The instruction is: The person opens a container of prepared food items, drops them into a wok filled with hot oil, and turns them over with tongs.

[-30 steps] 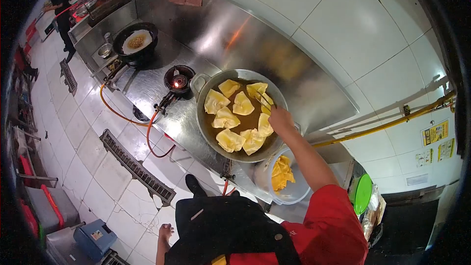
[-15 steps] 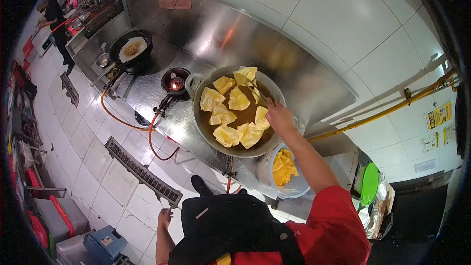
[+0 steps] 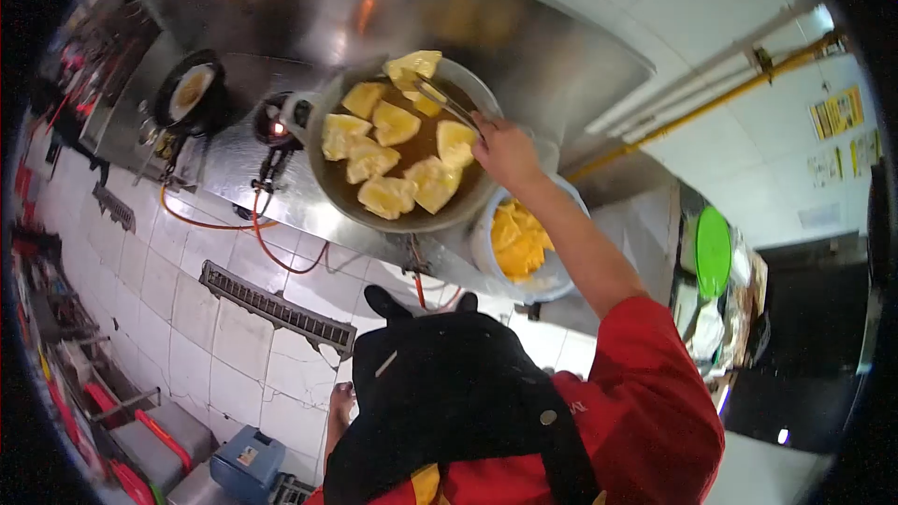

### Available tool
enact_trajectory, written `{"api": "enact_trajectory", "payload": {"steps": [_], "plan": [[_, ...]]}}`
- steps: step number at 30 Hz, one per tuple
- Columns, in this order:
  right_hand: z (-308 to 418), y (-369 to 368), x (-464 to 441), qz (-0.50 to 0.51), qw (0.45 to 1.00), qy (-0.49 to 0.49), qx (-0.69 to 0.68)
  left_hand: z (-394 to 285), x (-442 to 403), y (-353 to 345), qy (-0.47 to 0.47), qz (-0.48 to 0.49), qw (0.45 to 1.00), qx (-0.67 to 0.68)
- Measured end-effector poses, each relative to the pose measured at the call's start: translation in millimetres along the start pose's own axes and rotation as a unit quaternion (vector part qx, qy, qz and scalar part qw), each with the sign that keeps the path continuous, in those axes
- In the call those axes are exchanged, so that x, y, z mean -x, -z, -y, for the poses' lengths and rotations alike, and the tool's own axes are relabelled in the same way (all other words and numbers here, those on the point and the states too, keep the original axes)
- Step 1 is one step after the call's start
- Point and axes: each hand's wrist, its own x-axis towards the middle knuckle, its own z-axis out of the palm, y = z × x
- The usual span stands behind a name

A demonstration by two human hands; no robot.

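My right hand [image 3: 505, 155] is closed around metal tongs [image 3: 449, 105], which reach over a wide pan [image 3: 323, 173] of brown oil. At the tongs' tip, a pale yellow dough sheet [image 3: 413, 65] rests at the pan's far rim. Several more folded yellow pieces [image 3: 397, 123] float in the oil. Below my right forearm stands a translucent tub [image 3: 552, 285] holding orange-yellow sheets [image 3: 520, 241]. My left hand [image 3: 343, 402] hangs low at my side, away from the stove, its fingers loosely apart and nothing visible in them; my apron partly covers it.
Left of the pan, a small burner [image 3: 277, 122] shows a flame. A dark wok [image 3: 192, 93] sits farther left. Orange gas hoses [image 3: 271, 245] hang at the stove front. A floor drain [image 3: 271, 304] lies behind my feet; a green lid [image 3: 713, 252] is at right.
My view has shifted, so the pan appears farther up and left. My right hand still grips the tongs at the far side, where the dough sheet sits higher against the rim.
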Motion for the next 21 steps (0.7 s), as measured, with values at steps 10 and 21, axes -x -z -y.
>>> {"api": "enact_trajectory", "payload": {"steps": [10,21], "plan": [[-28.8,69.2,74.8,-0.006,0.992,-0.026,-0.124,-69.1,-5.5,-2.7,-0.07,-0.005,0.991,-0.117],[-40.6,191.6,226.9,0.148,0.979,-0.122,-0.072,-131.3,29.4,-33.6,-0.18,-0.005,0.977,-0.111]]}}
